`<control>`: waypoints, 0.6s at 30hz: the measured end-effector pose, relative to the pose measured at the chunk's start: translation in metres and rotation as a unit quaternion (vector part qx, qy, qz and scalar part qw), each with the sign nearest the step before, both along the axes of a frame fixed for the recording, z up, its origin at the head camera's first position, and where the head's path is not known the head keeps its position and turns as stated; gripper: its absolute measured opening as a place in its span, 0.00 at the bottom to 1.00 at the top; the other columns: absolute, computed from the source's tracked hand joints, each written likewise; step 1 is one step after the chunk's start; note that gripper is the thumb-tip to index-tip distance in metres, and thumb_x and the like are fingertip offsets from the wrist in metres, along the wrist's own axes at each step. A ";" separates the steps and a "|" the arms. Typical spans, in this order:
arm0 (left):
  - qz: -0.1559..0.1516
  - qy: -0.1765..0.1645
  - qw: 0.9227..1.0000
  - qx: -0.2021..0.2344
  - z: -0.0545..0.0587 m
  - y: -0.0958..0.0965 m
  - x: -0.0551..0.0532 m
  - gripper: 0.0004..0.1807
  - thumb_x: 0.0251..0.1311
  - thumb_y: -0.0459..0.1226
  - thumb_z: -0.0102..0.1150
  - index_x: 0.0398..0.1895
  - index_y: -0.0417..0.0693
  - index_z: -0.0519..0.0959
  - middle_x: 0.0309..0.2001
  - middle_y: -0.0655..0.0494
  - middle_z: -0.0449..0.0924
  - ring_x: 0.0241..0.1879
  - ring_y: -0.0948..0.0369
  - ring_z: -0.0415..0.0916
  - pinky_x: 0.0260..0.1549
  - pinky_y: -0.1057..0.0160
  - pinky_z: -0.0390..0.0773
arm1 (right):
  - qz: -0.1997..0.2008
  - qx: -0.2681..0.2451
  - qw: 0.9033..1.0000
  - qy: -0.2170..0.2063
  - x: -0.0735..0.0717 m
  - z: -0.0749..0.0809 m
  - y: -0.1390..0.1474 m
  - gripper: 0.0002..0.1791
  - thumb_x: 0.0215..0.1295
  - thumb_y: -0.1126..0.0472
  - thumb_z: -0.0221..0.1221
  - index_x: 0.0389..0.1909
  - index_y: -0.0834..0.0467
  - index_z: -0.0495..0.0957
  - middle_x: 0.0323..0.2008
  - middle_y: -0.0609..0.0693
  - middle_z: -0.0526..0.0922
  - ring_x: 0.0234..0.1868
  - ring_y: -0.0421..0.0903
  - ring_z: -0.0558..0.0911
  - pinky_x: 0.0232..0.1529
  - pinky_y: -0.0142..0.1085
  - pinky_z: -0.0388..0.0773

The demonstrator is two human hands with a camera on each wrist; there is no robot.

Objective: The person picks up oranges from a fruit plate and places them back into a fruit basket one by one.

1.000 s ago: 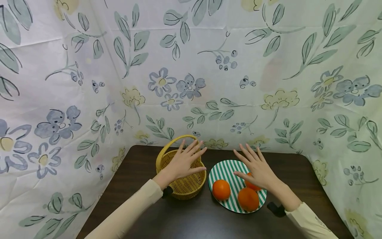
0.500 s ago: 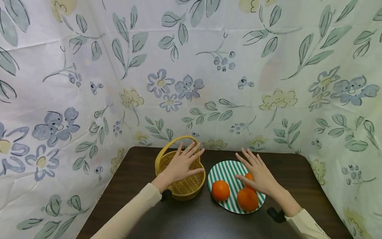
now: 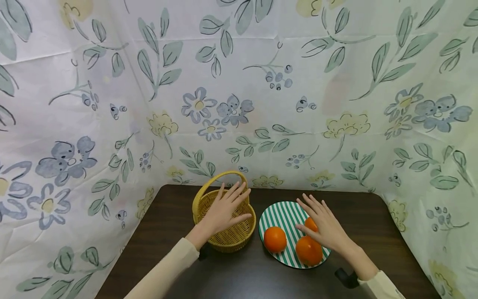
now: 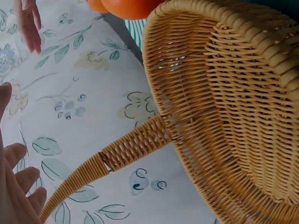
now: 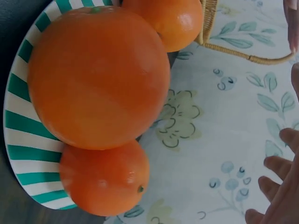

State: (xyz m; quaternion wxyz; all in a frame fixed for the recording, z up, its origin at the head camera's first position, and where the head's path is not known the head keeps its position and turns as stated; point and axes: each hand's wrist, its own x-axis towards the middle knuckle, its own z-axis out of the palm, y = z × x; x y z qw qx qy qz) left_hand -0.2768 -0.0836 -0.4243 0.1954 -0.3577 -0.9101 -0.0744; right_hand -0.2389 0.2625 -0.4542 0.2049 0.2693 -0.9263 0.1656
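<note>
My left hand hovers with spread fingers over a yellow wicker basket, overlapping its arched handle in the head view. The basket's inside shows only woven wicker in the left wrist view. To its right lies a round plate with green and white stripes, bearing three oranges: one on the left, one at the front and one behind. Over the plate's right side hangs my right hand, fingers spread, partly hiding the rear orange. Neither hand holds anything.
Everything stands on a dark brown wooden table with rounded far corners. A white cloth printed with flowers and leaves encloses the table behind and at both sides. A dark strap mount sits at the right wrist.
Both hands have sunk slightly, the left also drifting a little left. The head view has shifted a touch. Basket, plate and oranges keep their places.
</note>
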 end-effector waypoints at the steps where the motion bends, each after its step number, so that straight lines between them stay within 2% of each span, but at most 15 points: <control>1: 0.000 0.001 1.000 0.005 -0.001 -0.001 0.001 0.40 0.62 0.66 0.33 0.73 0.57 0.51 0.73 0.54 0.47 0.72 0.54 0.43 0.67 0.41 0.38 | -0.001 -0.003 1.000 0.000 0.001 -0.001 0.000 0.42 0.57 0.43 0.61 0.71 0.50 0.56 0.71 0.53 0.52 0.72 0.53 0.49 0.71 0.49 0.35; 5: -0.002 0.006 0.999 0.032 -0.006 -0.004 0.003 0.39 0.62 0.64 0.37 0.72 0.54 0.54 0.72 0.52 0.51 0.72 0.53 0.45 0.67 0.41 0.41 | -0.005 -0.013 1.000 0.003 0.003 -0.006 0.002 0.41 0.57 0.44 0.61 0.70 0.50 0.57 0.71 0.54 0.53 0.72 0.55 0.51 0.71 0.48 0.34; 11: 0.006 0.002 0.998 0.060 -0.010 -0.009 0.010 0.38 0.62 0.61 0.44 0.72 0.56 0.53 0.73 0.57 0.46 0.72 0.55 0.44 0.67 0.42 0.42 | -0.015 -0.030 0.999 0.000 0.006 -0.016 0.005 0.40 0.57 0.45 0.61 0.69 0.51 0.59 0.70 0.56 0.55 0.72 0.54 0.51 0.72 0.45 0.33; 14: 0.006 0.005 0.997 0.076 -0.013 -0.012 0.012 0.38 0.62 0.60 0.45 0.72 0.58 0.53 0.73 0.58 0.47 0.72 0.54 0.45 0.67 0.42 0.41 | -0.022 -0.037 0.999 -0.008 0.008 -0.020 0.005 0.41 0.57 0.45 0.61 0.70 0.49 0.58 0.70 0.56 0.55 0.71 0.55 0.52 0.72 0.46 0.35; 18: 0.008 0.019 0.995 0.095 -0.017 -0.017 0.015 0.38 0.62 0.60 0.46 0.72 0.58 0.53 0.72 0.56 0.50 0.71 0.53 0.48 0.67 0.42 0.42 | -0.031 -0.048 0.998 -0.019 0.010 -0.022 0.005 0.41 0.57 0.45 0.62 0.70 0.47 0.57 0.70 0.55 0.55 0.70 0.56 0.53 0.70 0.53 0.43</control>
